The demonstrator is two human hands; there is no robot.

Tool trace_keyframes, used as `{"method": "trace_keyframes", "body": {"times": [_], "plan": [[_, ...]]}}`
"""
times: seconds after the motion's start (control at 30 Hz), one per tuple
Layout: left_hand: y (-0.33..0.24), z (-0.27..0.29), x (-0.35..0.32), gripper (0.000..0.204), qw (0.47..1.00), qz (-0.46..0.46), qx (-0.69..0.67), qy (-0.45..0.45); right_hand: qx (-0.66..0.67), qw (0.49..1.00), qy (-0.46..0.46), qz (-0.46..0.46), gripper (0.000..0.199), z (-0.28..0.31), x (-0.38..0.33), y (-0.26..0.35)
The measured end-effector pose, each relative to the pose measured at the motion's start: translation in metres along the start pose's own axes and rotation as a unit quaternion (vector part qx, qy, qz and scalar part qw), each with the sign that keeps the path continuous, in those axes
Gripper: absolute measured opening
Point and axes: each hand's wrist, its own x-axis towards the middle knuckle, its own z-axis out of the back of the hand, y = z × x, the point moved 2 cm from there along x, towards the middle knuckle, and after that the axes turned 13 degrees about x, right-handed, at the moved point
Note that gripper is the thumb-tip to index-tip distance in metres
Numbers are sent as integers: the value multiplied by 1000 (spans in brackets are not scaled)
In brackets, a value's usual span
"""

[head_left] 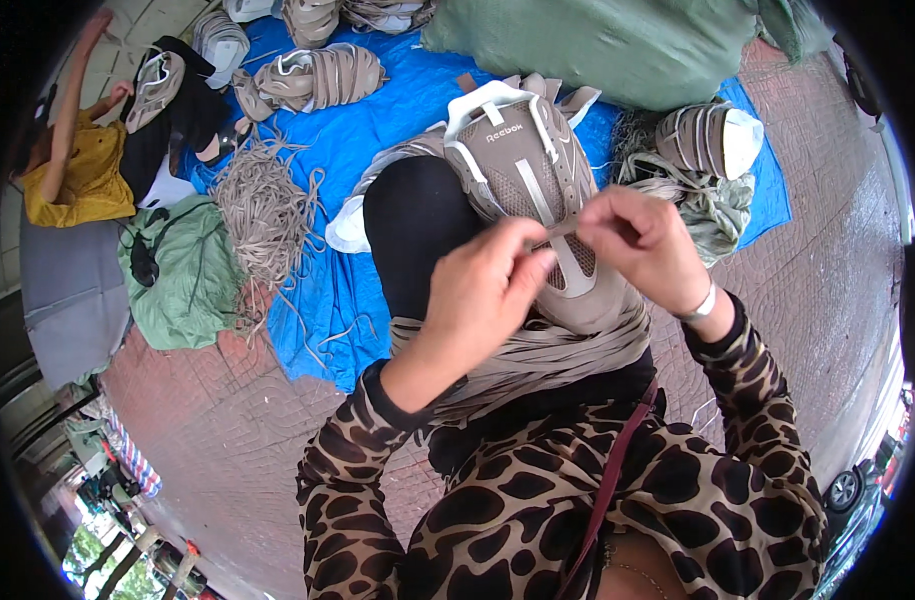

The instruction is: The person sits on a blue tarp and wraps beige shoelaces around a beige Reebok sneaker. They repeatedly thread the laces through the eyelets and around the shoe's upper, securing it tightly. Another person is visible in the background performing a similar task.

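A taupe shoe upper point(503, 165) with mesh panels and white trim rests on my lap, its toe toward me. Above its lacing area my left hand point(483, 290) is closed in a pinch on one end of a flat taupe shoelace point(561, 230). My right hand point(650, 245), with a silvery band at the wrist, pinches the same lace a short way to the right. Between the two hands the lace runs short across the tongue. A bundle of loose taupe laces point(568, 362) lies over my thighs under the toe.
A blue tarp point(323, 340) covers the paving ahead. On it lie a heap of laces point(268, 205), stacked shoe uppers point(343, 75) and a big green sack point(588, 50). More uppers point(693, 138) sit at right. Far left, another person point(83, 165) sits by a green bag point(183, 280).
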Motion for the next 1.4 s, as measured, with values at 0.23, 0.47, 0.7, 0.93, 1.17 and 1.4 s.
{"method": "trace_keyframes", "body": {"times": [0.23, 0.47, 0.7, 0.93, 1.17, 1.4], "plan": [[16, -12, 9, 18, 990, -15, 127, -59, -186, 976, -23, 109, 6, -8, 14, -9], [17, -12, 17, 17, 991, -28, 130, -31, -109, 985, 21, 130, 7, -6, 23, -19], [20, -8, 21, 17, 993, -22, 120, -5, -90, 989, -2, 120, 9, -14, 17, -26], [18, -7, 24, 18, 992, -22, 122, 12, -122, 984, -34, 128, 7, -19, 16, -23], [17, -1, 34, 16, 984, -14, 168, 63, -72, 997, 18, 33, 7, -9, 22, -15], [31, 95, -13, 12, 952, 2, 306, 2, -496, 848, -132, 129, 6, 87, -23, -28]]}}
